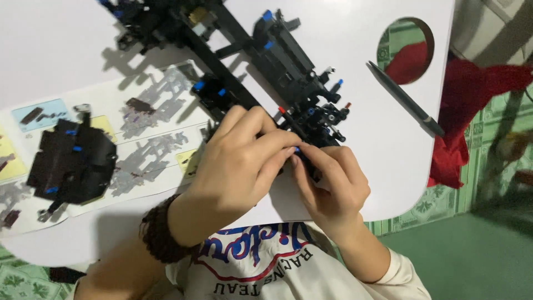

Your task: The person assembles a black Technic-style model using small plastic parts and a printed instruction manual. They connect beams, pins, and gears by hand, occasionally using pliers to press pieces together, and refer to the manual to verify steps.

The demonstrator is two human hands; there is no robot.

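A long black brick-built chassis (277, 61) with small blue and red pins lies diagonally across the white table (361, 33). My left hand (239, 166) and my right hand (327, 183) meet at its near end. The fingertips of both pinch a small blue pin (297, 149) against the black frame there. A beaded bracelet (158, 233) circles my left wrist.
A black sub-assembly (72, 161) rests on the open instruction booklet (144, 161) at the left. A dark pen (405, 100) lies at the right beside a round hole (405, 50) in the table. Red cloth (472, 100) lies on the green floor past the table's right edge.
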